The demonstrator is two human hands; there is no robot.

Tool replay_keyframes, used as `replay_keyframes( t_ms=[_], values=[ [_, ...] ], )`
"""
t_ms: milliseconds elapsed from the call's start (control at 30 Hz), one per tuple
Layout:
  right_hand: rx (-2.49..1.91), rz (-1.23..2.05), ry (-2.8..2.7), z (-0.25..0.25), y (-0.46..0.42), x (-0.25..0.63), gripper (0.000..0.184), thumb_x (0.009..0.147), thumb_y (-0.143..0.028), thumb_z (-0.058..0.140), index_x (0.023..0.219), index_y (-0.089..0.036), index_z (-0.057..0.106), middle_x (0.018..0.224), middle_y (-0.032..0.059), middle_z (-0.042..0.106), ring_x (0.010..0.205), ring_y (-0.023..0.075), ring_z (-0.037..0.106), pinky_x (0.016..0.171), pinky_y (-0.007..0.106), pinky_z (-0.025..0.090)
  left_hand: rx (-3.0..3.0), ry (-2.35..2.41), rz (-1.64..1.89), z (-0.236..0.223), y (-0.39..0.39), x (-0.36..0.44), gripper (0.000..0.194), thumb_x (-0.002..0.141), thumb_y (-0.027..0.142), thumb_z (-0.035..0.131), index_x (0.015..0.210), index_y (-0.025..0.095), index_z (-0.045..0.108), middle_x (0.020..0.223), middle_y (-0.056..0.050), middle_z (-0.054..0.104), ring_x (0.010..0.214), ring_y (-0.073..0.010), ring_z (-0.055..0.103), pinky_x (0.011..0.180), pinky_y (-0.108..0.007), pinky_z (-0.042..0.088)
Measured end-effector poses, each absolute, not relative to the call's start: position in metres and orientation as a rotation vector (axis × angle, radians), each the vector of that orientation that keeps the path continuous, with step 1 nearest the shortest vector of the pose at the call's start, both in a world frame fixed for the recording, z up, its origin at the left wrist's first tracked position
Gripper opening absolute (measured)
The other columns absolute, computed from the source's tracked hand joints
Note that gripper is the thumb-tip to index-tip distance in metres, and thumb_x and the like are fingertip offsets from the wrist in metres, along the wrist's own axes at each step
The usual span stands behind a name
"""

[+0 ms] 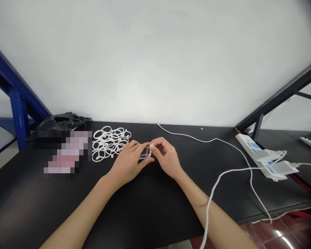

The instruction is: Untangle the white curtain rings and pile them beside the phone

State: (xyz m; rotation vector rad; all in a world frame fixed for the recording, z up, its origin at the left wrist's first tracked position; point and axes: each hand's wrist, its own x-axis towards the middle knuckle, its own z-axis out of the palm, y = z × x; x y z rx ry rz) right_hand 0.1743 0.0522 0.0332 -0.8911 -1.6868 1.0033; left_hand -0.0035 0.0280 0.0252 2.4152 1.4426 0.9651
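Note:
Over the middle of the black table, my two hands meet at a white ring [144,156], partly hidden by the fingers. My left hand [128,160] curves round its left side, with the thumb below and the fingers above. Thumb and index finger of my right hand [167,157] pinch its right end, the other fingers curled in. Just left of my left hand lies a spread of several thin white rings [103,145], overlapping one another and bearing small white knobs.
At the left are a crumpled black plastic bag [64,121] and a pixelated patch. A white power strip [254,152] with plugged-in adapters lies on the right. A white cable [219,181] crosses above my right forearm. Blue frame bars [17,107] stand left, before a white wall.

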Motion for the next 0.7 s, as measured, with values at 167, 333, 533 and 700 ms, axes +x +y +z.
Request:
replay_keyframes(
  t_ms=[167,333,533,700],
  values=[
    [-0.897,0.973,-1.718,0.033,0.052,0.173,0.014,0.094,-0.035,0.058,0.092,-0.022,0.061,0.1,0.0039,0.064,0.089,0.0153,0.064,0.082,0.03,0.054,2.184,1.424,0.949,0.029,0.029,-0.002,0.04,0.089,0.043,0.063,0.124,0.023,0.061,0.109,-0.007,0.069,0.105,-0.0257,0.058,0.089,-0.042,0.052],
    [-0.929,0.883,-1.766,0.033,0.051,0.174,0.015,0.092,-0.036,0.06,0.098,-0.022,0.061,0.098,0.0041,0.065,0.085,0.0155,0.064,0.082,0.031,0.054,2.049,1.378,0.942,0.03,0.028,-0.001,0.04,0.087,0.041,0.065,0.124,0.025,0.061,0.11,-0.005,0.069,0.105,-0.0257,0.056,0.089,-0.042,0.051],
    [-0.965,0.843,-1.788,0.031,0.053,0.176,0.027,0.095,-0.041,0.055,0.113,-0.022,0.061,0.102,0.0052,0.067,0.086,0.0159,0.063,0.081,0.032,0.052,1.951,1.373,1.033,0.038,0.027,-0.003,0.041,0.086,0.042,0.068,0.123,0.027,0.062,0.108,-0.004,0.068,0.101,-0.0233,0.059,0.09,-0.041,0.05],
    [-1.061,0.797,-1.941,0.032,0.052,0.172,0.021,0.091,-0.041,0.06,0.094,-0.021,0.066,0.088,0.0026,0.067,0.073,0.0147,0.058,0.068,0.029,0.048,1.662,1.325,1.129,0.041,0.031,-0.011,0.046,0.082,0.045,0.07,0.123,0.025,0.059,0.113,-0.004,0.068,0.093,-0.0193,0.064,0.088,-0.038,0.052]
  ],
)
